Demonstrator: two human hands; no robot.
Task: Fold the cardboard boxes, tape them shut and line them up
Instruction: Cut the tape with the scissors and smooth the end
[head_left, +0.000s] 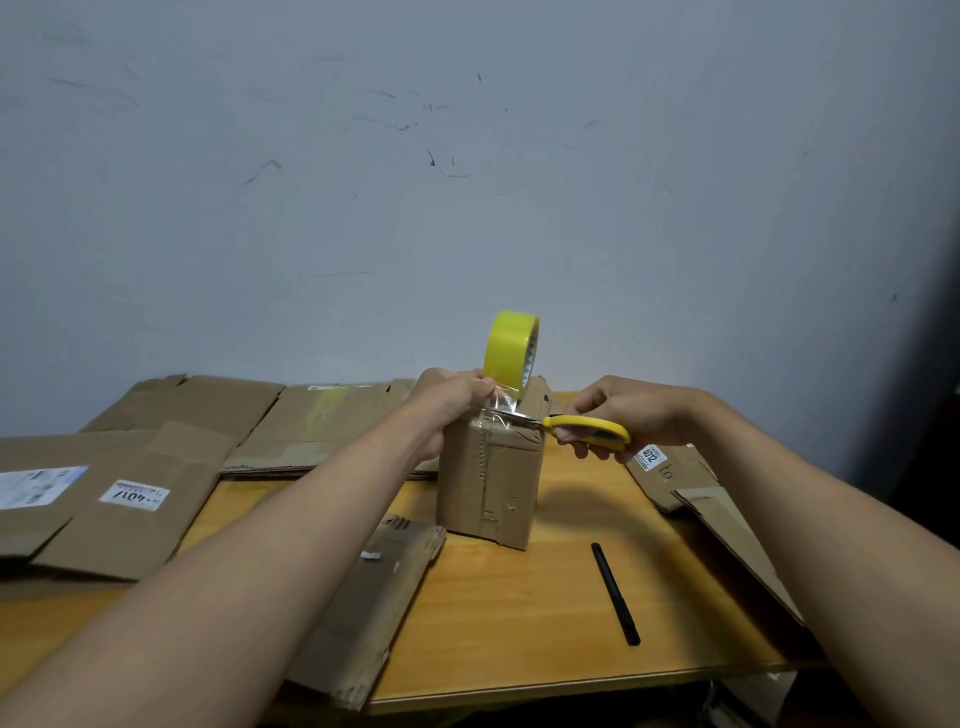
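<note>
While the left hand (449, 395) pinches tape (500, 401) taut over the box (488, 478), the right hand (618, 410) grips scissors (582, 427); the cut seems next.

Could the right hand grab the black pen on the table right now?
Probably not yet: the right hand grips the yellow scissors. The black pen lies uncovered nearby.

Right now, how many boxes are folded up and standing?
1. The folded box stands mid-table under both hands. The other cardboard lies flat: back left, near left, front, right. Some may be stacked unseen.
</note>
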